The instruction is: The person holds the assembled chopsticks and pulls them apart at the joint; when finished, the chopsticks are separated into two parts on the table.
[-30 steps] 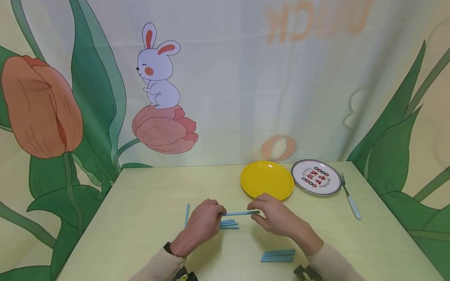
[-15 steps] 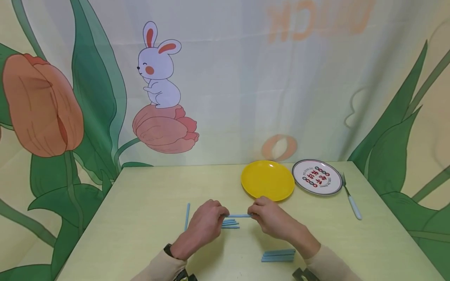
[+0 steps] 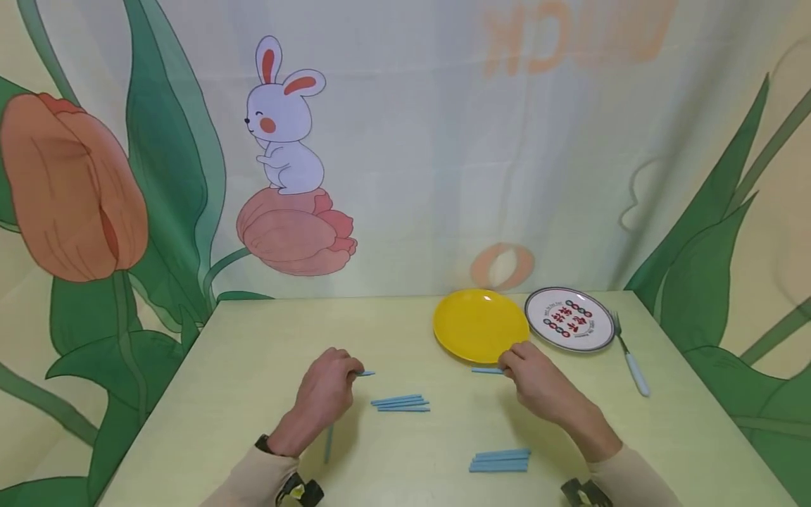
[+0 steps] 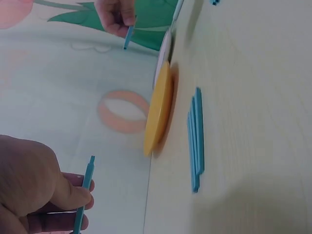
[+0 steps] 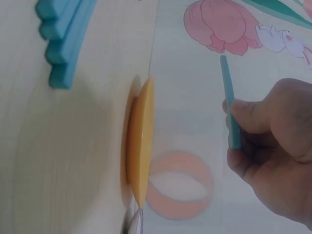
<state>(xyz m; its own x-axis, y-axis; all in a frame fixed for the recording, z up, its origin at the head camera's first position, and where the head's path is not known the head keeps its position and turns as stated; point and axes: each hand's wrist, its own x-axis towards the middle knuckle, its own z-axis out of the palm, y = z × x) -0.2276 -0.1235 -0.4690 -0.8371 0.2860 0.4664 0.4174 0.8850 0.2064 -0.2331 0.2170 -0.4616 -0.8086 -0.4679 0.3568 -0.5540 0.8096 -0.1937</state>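
Note:
My left hand (image 3: 326, 387) pinches a slim light-blue chopstick half (image 4: 88, 178), whose narrow stepped tip shows in the left wrist view. My right hand (image 3: 541, 384) holds a thicker, square-edged blue chopstick half (image 5: 228, 87) between thumb and fingers, pointing left. Both hands are raised above the table, well apart. Between them lies a fanned pile of slim blue chopstick halves (image 3: 400, 403). A stack of thicker halves (image 3: 499, 461) rests nearer the front, left of the right forearm. One long blue stick (image 3: 328, 445) lies beneath the left hand, its far part hidden.
A yellow plate (image 3: 480, 325) stands at the table's back edge, just beyond the right hand. Beside it are a white patterned plate (image 3: 569, 320) and a fork (image 3: 636, 366) with a pale handle. A printed curtain (image 3: 405, 176) hangs behind the table (image 3: 253, 366).
Both hands held one blue stick between them half a second ago. Now they have moved apart, left and right, each with a separate piece. More of the slim pile is uncovered.

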